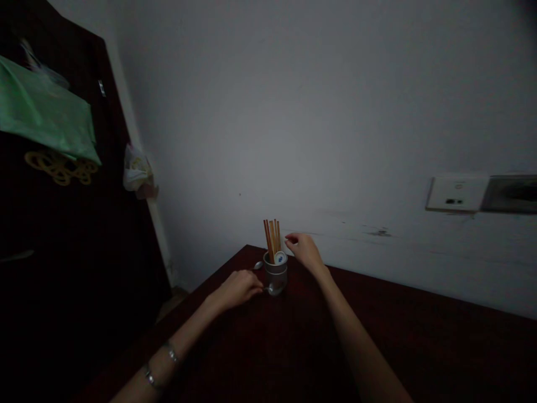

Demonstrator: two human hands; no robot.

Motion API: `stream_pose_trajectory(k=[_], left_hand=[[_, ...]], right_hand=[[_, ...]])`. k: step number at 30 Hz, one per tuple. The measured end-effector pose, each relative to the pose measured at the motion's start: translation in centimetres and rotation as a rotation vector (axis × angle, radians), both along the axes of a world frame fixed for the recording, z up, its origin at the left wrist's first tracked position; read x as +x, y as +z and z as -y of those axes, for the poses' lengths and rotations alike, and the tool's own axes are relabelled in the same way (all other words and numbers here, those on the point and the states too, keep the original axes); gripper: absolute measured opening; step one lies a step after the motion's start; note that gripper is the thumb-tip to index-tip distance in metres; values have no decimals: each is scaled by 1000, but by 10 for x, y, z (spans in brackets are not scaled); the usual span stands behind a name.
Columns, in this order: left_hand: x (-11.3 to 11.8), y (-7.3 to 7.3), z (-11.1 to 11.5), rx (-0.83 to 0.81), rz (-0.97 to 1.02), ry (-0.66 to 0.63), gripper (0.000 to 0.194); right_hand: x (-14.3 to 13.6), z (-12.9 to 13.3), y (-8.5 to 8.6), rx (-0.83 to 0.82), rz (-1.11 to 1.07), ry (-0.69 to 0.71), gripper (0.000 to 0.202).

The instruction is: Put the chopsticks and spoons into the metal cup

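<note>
A grey cylindrical holder (276,272) stands upright near the table's far corner. Several wooden chopsticks (272,238) rise from it, and a white spoon-like piece with a blue mark (280,257) leans at its rim. My left hand (241,288) is closed on the handle of a metal spoon (273,290), whose bowl is in front of the holder's base. Behind that hand lies another metal spoon (258,265), its handle partly hidden. My right hand (305,250) hovers just right of the chopsticks, thumb and forefinger curved with a small gap between the tips.
The dark reddish table (268,352) meets a pale wall (314,123). A wall socket (458,193) is at the right. On the left, a dark door (84,240) carries a green cloth (46,106), and a plastic bag (137,170) hangs beside its frame.
</note>
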State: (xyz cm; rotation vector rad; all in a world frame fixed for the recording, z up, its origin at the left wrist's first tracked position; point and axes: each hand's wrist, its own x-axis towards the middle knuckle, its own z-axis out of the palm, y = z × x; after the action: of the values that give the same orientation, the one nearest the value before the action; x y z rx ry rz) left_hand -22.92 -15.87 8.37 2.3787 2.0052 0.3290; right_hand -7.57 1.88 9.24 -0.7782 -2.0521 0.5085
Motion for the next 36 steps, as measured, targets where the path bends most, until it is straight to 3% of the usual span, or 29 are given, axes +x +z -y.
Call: stream_pose_trajectory(k=[3, 5, 12, 27, 31, 36], left_hand=[[6, -30, 3, -22, -129, -58, 20], [9, -43, 2, -8, -178, -80, 19], [13, -59, -4, 29, -206, -123, 21], [7, -67, -6, -10, -1, -105, 25], [8, -62, -6, -16, 125, -98, 43], [13, -45, -9, 83, 277, -127, 33]], right_hand=[[-8, 1, -14, 7, 94, 30, 24], [-12, 2, -20, 10, 154, 27, 24], [-14, 2, -29, 27, 277, 34, 26], [-10, 11, -27, 101, 365, -82, 24], [-8, 12, -25, 162, 341, -87, 23], [-7, 17, -15, 240, 218, -99, 23]])
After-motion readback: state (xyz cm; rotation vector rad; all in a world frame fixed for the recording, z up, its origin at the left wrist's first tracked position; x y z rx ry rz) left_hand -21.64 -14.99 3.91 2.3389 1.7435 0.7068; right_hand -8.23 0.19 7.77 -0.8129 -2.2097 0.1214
